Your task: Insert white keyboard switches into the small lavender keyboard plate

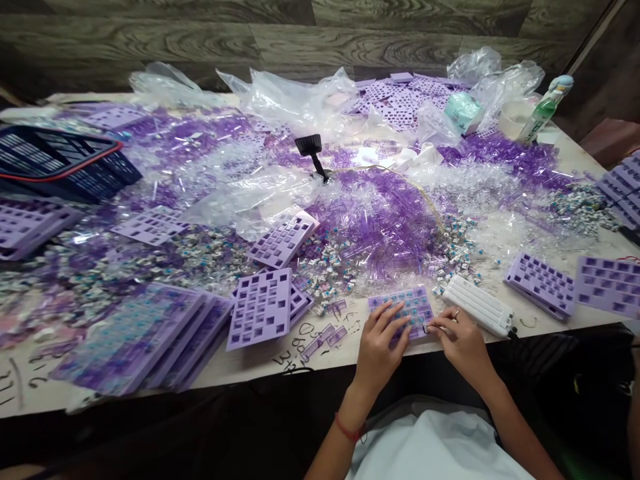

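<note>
A small purple keyboard plate (pixel 417 300) with blue-and-clear switches in its openings lies near the table's front edge. My left hand (pixel 383 337) holds it from the left, fingers bent over its top and thumb close to its front side. At the plate's right side my right hand (pixel 460 340) is closed in a pinch. Something small and dark shows by those fingertips, but I cannot make out what it is. Just right of the plate, near my right hand, sits a long white plastic case (pixel 477 307). Loose clear purple keycaps (pixel 325 340) lie to the left.
Purple keyboard cases (pixel 263 307) and a leaning stack of switch-filled keyboards (pixel 140 333) stand left. More cases (pixel 543 283) are at right. Piles of purple keycaps (pixel 380 213), loose switches (pixel 330 260), a black brush (pixel 313 150), a blue basket (pixel 65 160) and a green bottle (pixel 543 113) lie beyond.
</note>
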